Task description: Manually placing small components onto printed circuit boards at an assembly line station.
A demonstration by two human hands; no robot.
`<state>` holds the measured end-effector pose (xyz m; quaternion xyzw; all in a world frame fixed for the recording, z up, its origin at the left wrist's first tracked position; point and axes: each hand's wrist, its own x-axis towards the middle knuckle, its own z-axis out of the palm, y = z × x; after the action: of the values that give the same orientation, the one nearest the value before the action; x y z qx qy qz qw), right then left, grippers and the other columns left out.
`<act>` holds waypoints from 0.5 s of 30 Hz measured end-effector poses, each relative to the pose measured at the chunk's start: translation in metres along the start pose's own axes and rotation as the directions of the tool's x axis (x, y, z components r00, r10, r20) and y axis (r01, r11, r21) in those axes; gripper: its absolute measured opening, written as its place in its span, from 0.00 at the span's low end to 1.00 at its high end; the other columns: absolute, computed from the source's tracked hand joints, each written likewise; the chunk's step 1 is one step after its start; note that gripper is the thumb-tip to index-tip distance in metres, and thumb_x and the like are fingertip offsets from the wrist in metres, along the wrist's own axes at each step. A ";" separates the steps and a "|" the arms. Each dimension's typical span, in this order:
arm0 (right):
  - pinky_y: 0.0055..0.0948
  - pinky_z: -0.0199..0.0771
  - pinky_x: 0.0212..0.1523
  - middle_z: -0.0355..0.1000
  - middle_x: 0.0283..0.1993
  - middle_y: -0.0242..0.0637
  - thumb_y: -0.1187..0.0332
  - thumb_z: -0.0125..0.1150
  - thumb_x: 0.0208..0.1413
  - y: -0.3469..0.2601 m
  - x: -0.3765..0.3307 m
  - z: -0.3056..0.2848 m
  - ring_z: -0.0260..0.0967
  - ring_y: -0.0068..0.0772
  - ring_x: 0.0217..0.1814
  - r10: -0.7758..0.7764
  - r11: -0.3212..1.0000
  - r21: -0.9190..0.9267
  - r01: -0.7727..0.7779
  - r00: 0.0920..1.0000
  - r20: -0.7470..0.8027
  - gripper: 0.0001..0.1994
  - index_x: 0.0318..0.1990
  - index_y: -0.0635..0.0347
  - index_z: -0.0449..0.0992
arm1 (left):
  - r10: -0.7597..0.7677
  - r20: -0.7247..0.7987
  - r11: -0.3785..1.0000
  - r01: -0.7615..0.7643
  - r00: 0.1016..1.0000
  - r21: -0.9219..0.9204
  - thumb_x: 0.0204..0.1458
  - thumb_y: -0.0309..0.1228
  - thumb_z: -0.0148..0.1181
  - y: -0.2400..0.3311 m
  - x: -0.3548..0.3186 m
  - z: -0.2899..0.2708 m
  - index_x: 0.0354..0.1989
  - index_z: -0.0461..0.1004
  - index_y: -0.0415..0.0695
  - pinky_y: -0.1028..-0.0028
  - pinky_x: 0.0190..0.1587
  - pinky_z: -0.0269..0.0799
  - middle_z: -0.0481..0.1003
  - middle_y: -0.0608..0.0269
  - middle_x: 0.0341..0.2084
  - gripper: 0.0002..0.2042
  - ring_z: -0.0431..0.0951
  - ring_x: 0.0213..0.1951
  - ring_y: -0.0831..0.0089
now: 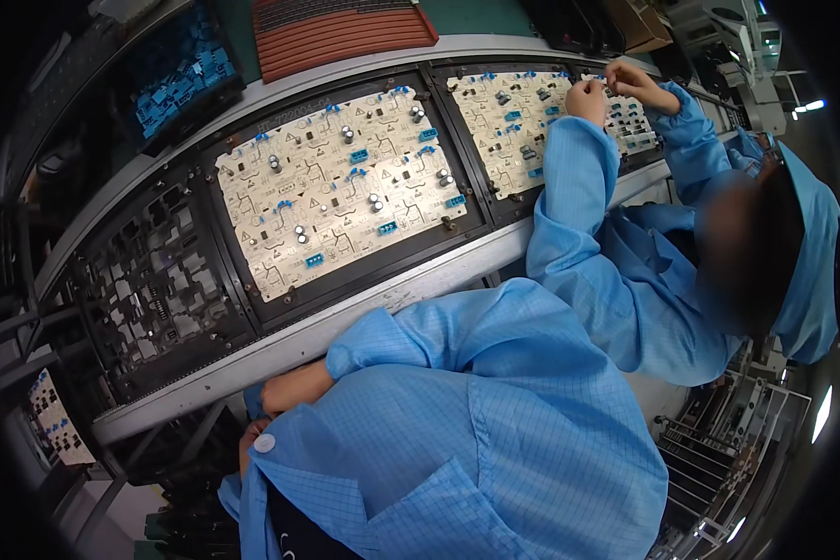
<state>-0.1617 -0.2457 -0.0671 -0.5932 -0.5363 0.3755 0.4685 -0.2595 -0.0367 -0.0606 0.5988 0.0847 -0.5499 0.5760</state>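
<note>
My right hand (287,392) reaches across in front of my body, below the metal rail; its wrist and back show, its fingers are hidden. Close by, a small part of my left hand (250,437) shows beside the white button of my blue coat. What either hand holds, if anything, is out of sight. A cream circuit board (341,191) with black capacitors and blue connectors lies in a black carrier frame (369,291) beyond the rail. Neither hand touches that board.
To the right, a co-worker in blue bends over another populated board (509,121), both hands raised over the line. An uncovered black fixture (163,280) lies left. A bin of blue connectors (182,89) and a red-brown slatted tray (341,37) stand behind the metal rail (401,297).
</note>
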 end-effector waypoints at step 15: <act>0.41 0.69 0.43 0.73 0.34 0.51 0.63 0.53 0.52 -0.001 0.000 -0.004 0.71 0.50 0.39 -0.029 1.000 0.001 0.029 0.997 -0.070 0.14 0.34 0.67 0.77 | 0.027 0.136 0.988 -0.047 0.990 0.150 0.55 0.31 0.55 -0.036 -0.047 -0.002 0.39 0.76 0.36 0.75 0.38 0.71 0.78 0.61 0.30 0.11 0.75 0.34 0.77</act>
<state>-0.1579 -0.2466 -0.0647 -0.5976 -0.5276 0.3483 0.4931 -0.3029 0.0019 -0.0471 0.6044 -0.0078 -0.5828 0.5430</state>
